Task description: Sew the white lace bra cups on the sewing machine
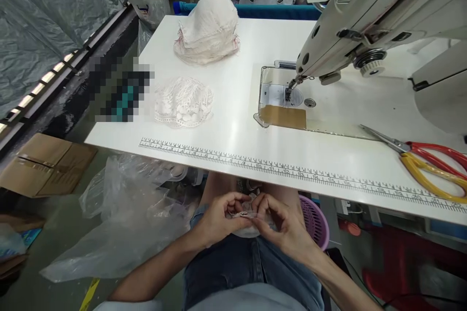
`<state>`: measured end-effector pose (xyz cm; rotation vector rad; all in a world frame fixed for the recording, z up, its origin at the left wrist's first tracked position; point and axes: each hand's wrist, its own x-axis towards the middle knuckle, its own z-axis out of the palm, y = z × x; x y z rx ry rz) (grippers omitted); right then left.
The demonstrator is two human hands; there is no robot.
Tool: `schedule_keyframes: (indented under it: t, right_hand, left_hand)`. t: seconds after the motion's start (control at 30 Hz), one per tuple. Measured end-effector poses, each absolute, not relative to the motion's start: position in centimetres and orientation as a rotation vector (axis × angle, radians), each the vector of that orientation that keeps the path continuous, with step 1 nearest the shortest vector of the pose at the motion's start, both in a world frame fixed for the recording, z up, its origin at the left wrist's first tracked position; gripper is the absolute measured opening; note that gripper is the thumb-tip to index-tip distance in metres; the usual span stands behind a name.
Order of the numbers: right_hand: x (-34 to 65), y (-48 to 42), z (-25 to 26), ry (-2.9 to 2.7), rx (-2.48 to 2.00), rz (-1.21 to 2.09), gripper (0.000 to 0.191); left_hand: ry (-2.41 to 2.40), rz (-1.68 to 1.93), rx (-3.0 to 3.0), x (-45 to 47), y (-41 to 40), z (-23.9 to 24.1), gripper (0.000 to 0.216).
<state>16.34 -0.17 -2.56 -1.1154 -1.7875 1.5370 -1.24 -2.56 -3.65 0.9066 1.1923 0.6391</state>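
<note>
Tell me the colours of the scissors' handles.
The scissors have one red handle and one yellow handle, best seen in the head view.

Low in the middle, the left hand (222, 217) and right hand (286, 221) partly hide pale cloth (246, 232), maybe lacy. Squares (124, 95) blur something at left. The sewing machine (365, 14) runs off the top right.
</note>
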Motion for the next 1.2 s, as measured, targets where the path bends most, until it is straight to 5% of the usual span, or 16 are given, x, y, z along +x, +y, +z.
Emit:
schedule_keyframes:
  t: [0.3, 0.67, 0.93, 1.2]
  right_hand:
    - [19.9, -0.2, -2.2, -2.168, -0.996, 1.725, 0.011]
    - [20.9, -2.1, -3.4, -1.779, -1.028, 1.467, 0.012]
    - [18.3, -2.6, -5.7, -1.992, -1.011, 1.155, 0.015]
    - [19.3, -2.8, -4.3, -2.005, -1.073, 1.403, 0.01]
  left_hand:
    - [1.081, 0.43, 0.891, -1.9, -2.0, -2.3, 0.023]
    - [1.132, 0.384, 0.945, -2.2, -1.9, -1.1, 0.035]
    - [1.279, 0.444, 1.025, -3.1, -2.7, -0.8, 0.035]
    - [1.228, 0.372, 0.971, -3.4, -2.5, -0.5, 0.037]
